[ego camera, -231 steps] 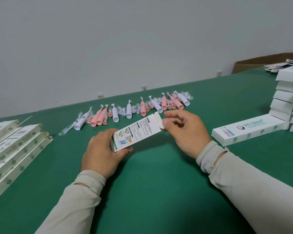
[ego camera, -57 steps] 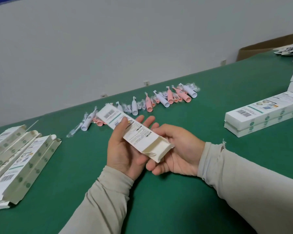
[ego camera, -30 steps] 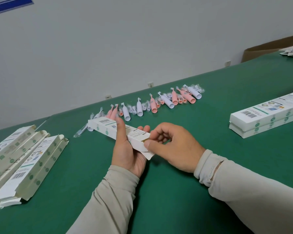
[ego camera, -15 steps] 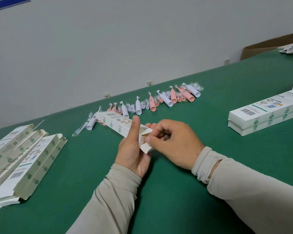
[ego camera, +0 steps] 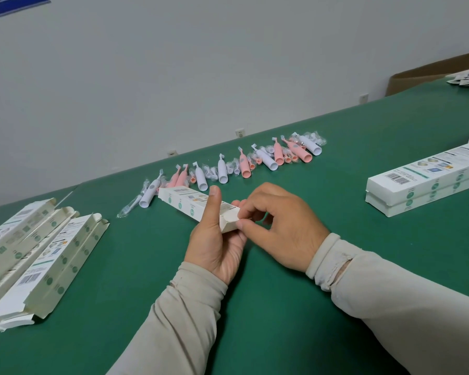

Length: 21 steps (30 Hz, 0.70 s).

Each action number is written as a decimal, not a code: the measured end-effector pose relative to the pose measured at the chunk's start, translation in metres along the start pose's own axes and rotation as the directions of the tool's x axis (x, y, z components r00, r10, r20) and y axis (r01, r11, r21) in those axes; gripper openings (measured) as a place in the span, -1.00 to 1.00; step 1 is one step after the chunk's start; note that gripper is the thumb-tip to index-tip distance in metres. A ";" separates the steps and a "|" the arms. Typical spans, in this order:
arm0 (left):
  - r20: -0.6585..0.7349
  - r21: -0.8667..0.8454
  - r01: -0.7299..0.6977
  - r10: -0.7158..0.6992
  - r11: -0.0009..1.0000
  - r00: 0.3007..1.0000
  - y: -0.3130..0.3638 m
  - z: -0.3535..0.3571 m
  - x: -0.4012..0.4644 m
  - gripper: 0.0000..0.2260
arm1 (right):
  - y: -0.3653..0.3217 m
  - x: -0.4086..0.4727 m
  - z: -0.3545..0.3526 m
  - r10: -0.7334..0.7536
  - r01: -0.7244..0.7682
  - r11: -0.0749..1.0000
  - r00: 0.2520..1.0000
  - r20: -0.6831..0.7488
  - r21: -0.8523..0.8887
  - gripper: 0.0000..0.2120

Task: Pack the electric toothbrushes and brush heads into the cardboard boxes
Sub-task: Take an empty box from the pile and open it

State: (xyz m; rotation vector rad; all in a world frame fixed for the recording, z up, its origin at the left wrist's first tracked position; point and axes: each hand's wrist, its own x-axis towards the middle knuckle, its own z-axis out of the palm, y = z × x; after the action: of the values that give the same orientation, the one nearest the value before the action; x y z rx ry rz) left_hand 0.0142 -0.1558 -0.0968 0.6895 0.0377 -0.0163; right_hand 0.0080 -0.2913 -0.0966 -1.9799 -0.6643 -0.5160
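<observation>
Green table (ego camera: pixel 282 307) underneath, left hand (ego camera: pixel 214 244) grips the box (ego camera: pixel 192 205) steady so right hand (ego camera: pixel 279 228) can pinch its end flap (ego camera: pixel 230 221) shut.

so on the green table: five white plastic toothbrush handles (ego camera: pixel 222 171), six pink ones (ego camera: pixel 245 167), two closed white cardboard boxes (ego camera: pixel 428 177) stacked right, one held box (ego camera: pixel 190 203).

Left hand (ego camera: pixel 214 244) grips white carton (ego camera: pixel 198 205), thumb across top. Right hand (ego camera: pixel 282 228) pinches carton's near end flap. Toothbrush row (ego camera: pixel 236 166) beyond hands; flat cartons (ego camera: pixel 35 255) left; closed boxes (ego camera: pixel 428 185) right.
</observation>
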 end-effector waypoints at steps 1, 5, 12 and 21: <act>0.011 -0.006 0.003 -0.003 1.000 1.000 -0.001 0.000 0.000 -0.31 | 0.000 0.000 0.000 0.005 -0.005 1.000 1.000 0.004 0.009 -0.96; -0.009 -0.021 0.009 -0.009 1.000 1.000 -0.001 -0.004 0.002 -0.31 | 0.000 0.001 0.000 0.016 -0.017 1.000 0.999 0.028 0.018 -0.98; -0.012 0.039 -0.021 0.021 0.999 1.000 0.000 0.001 -0.004 -0.57 | 0.000 0.001 -0.003 0.016 -0.016 1.000 0.999 0.049 -0.006 -1.00; 0.049 0.093 0.102 -0.107 0.990 0.993 0.001 0.004 -0.009 -0.32 | 0.003 0.004 -0.008 0.142 -0.142 0.990 0.989 -0.039 0.016 -0.82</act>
State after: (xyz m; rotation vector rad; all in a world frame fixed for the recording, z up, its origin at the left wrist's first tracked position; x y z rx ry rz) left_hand 0.0051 -0.1574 -0.0927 0.7768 0.0212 -0.1376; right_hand 0.0124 -0.2985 -0.0927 -1.9825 -0.4960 -0.4627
